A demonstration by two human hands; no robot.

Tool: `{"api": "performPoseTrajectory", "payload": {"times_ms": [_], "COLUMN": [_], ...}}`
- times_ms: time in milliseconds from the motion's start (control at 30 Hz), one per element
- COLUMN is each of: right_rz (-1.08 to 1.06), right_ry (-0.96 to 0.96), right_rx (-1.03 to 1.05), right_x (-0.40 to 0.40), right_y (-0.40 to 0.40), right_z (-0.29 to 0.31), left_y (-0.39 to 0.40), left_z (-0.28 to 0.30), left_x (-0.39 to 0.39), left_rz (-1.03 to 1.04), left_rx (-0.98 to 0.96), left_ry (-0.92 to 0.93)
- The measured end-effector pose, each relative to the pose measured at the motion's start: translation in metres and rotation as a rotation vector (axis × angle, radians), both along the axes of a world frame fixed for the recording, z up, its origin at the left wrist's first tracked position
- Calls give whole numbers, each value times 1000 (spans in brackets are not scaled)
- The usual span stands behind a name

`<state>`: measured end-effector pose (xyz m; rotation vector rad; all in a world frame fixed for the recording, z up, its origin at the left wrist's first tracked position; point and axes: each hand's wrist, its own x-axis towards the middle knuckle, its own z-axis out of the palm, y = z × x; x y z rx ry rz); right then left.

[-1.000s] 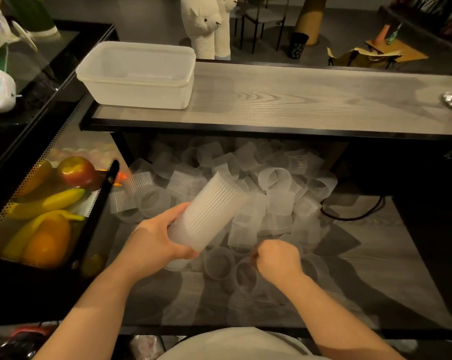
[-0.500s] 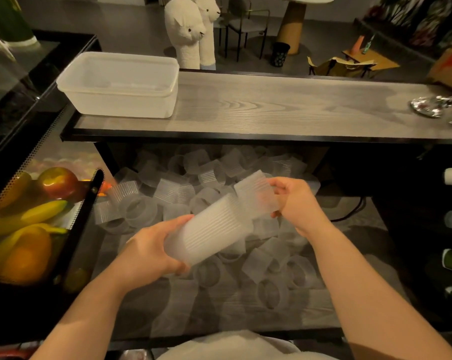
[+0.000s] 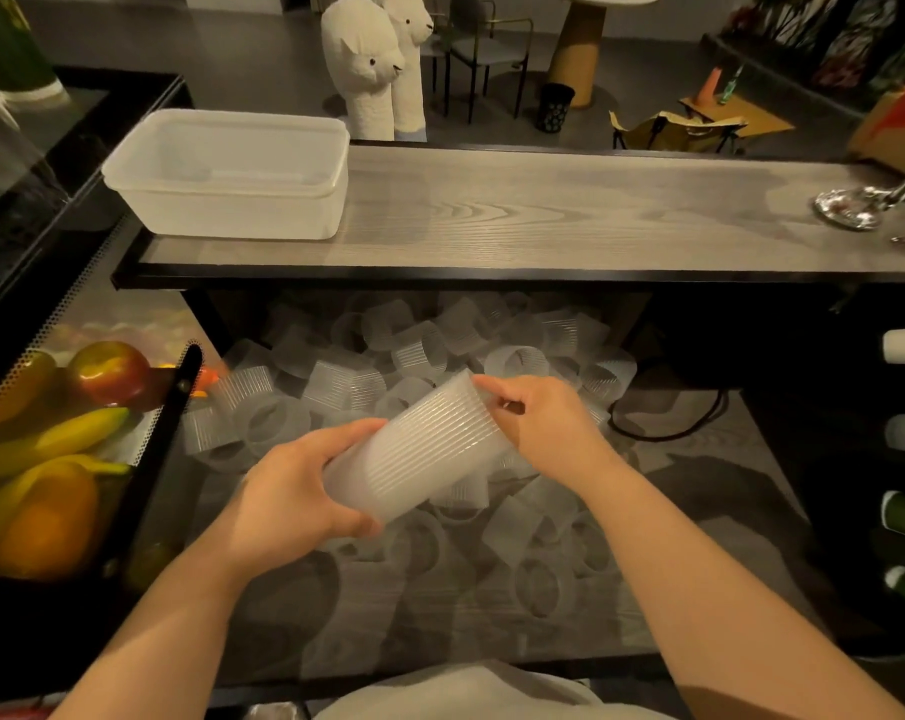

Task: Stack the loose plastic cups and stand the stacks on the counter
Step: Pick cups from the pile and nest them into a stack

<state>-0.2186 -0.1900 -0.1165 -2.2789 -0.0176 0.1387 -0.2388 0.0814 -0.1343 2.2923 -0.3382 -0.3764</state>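
In the black basket (image 3: 172, 407), bananas (image 3: 50, 439) and an apple (image 3: 109, 374).

Both hands, left hand (image 3: 289, 491) and right hand (image 3: 541, 418), hold a tilted cup stack (image 3: 419, 449) above loose cups (image 3: 518, 517).

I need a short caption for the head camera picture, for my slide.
Both hands, left hand and right hand, hold a tilted stack of cups above loose cups.

Bare forearms, no sleeves visible; pale garment (image 3: 471, 693) at bottom edge, possibly shirt.
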Motion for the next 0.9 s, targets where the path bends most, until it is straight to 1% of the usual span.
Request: {"api": "performPoseTrajectory", "payload": {"times_ms": [33, 67, 133, 167, 200, 233, 300, 333, 367, 400, 533, 567, 633, 700, 733, 800, 833, 900], "right_rz": [10, -3, -121, -195, -238, -223, -26, 80, 162, 208, 285, 283, 259, 215, 168, 14, -65, -170], "right_ry": [0, 26, 98, 134, 168, 203, 269, 280, 289, 287, 301, 302, 242, 175, 171, 241, 247, 233], "right_rx": [11, 81, 263, 292, 219, 22, -505, -703, -835, -900, -981, -985, -954, -869, -779, -456, -300, -111], "right_x": [0, 0, 1, -1, -4, -9, -22, -29, -35, -41, -53, -54, -53, -52, -51, -48, -47, -44], "right_y": [1, 2, -3, -6, -11, -16, -20, -18, -15, -11, -2, -2, -4, -7, -8, -14, -19, -34], "right_z": [-3, -5, -14, -19, -27, -35, -56, -65, -75, -85, -125, -131, -138, -133, -127, -105, -94, -66], "left_y": [1, 1, -2, -3, -3, -2, 4, 8, 10, 12, 9, 9, 10, 12, 13, 14, 15, 17], "left_z": [-1, -2, -2, -2, -2, -1, 0, -1, -2, -2, -3, -4, -5, -4, -4, -4, -5, -7], "left_x": [2, 3, 5, 7, 8, 8, 8, 8, 7, 6, 3, 3, 3, 3, 2, 0, -1, -2], "left_rz": [9, 15, 16, 21, 30, 44, 79, 94, 105, 115, 106, 99, 90, 75, 68, 55, 50, 41], "left_rx": [5, 3, -4, -9, -17, -29, -44, -43, -39, -39, -27, -13, 36, 86, 101, 130, 144, 165], "left_ry": [1, 4, -8, -25, -43, -54, -42, -33, -25, -17, 2, 5, 9, 0, -5, -10, -14, -20]}}
